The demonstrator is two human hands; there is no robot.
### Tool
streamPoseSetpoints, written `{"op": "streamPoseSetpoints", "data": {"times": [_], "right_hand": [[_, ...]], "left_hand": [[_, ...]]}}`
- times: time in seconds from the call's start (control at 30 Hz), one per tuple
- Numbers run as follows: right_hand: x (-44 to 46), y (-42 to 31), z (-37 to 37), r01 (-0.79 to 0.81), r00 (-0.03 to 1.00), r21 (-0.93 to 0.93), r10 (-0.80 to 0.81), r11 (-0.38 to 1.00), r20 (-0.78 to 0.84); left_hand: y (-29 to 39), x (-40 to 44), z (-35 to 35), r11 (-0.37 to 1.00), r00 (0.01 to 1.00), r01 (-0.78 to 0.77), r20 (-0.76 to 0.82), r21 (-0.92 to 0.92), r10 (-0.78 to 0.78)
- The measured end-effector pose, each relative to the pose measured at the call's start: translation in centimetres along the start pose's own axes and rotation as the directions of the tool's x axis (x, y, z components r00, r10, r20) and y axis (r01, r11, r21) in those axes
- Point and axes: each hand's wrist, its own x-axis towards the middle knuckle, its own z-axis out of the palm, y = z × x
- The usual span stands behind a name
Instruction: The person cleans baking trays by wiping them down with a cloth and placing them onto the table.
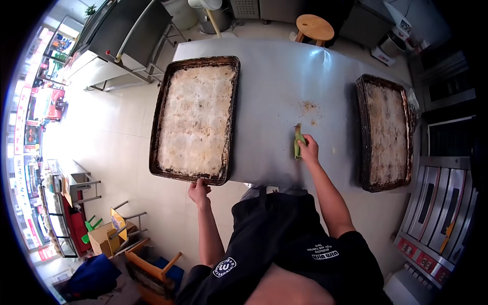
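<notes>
A large dark-rimmed baking tray (195, 119) with a pale, floury, stained surface lies at the left of the metal table (264, 101). My left hand (199, 189) grips this tray's near edge, fingers closed on the rim. Over the middle of the table my right hand (309, 149) is closed around a green scraper or brush (298, 142), whose brownish tip points away from me. Just beyond that tip, brown crumbs (309, 107) are scattered on the metal.
A second tray (387, 134), apparently stacked on others, sits at the table's right end. Beyond the far edge stands a round wooden stool (315, 28). An oven (437, 213) is at the right, and chairs and boxes (107, 239) are at lower left.
</notes>
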Motion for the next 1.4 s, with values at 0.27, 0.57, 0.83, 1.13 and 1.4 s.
{"op": "streamPoseSetpoints", "data": {"times": [0.27,0.57,0.83,1.13,1.4], "right_hand": [[-2.8,-2.8,-8.8,-0.484,0.869,0.786,0.317,0.385,0.379],[-2.8,-0.5,-5.7,-0.568,0.820,0.802,0.217,0.186,0.530],[-1.8,-3.1,-8.6,-0.542,0.838,0.823,0.176,0.169,0.516],[0.2,-8.0,-6.4,-0.411,0.909,0.806,0.124,0.426,0.398],[-9.0,-25.3,6.6,0.672,0.540,0.405,-0.784,0.621,0.306]], "left_hand": [[9.3,-4.8,-1.2,0.835,0.966,-0.251,-0.186,-0.490,0.181],[15.3,-3.0,-2.6,0.806,0.977,-0.198,-0.050,-0.558,0.205],[19.5,-17.1,0.0,0.689,0.799,-0.597,-0.229,-0.410,0.556],[20.4,-18.2,4.5,0.629,0.639,-0.738,0.047,-0.247,0.768],[20.5,-18.9,8.0,0.606,0.571,-0.779,0.218,-0.158,0.791]]}}
